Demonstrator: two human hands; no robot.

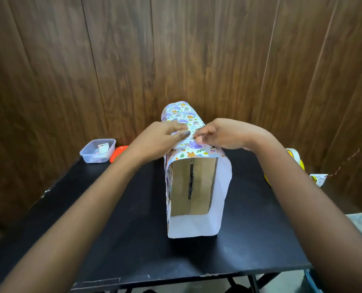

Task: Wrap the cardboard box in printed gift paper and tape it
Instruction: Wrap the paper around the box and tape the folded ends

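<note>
A brown cardboard box [191, 185] stands on the black table [112, 229], its near end bare and facing me. Printed gift paper [181, 113], white inside with purple and orange figures, is wrapped over its top and sides and juts out past the near end. My left hand [161, 138] lies flat on the paper on top of the box, fingers straight. My right hand [222, 134] is beside it on the top, with its fingertips curled and pinching the paper at the seam.
A clear plastic tub [97, 151] with small items and an orange lid [118, 153] sit at the table's back left. A yellow tape roll [294, 157] lies at the right edge behind my right forearm. Wooden panels close the back.
</note>
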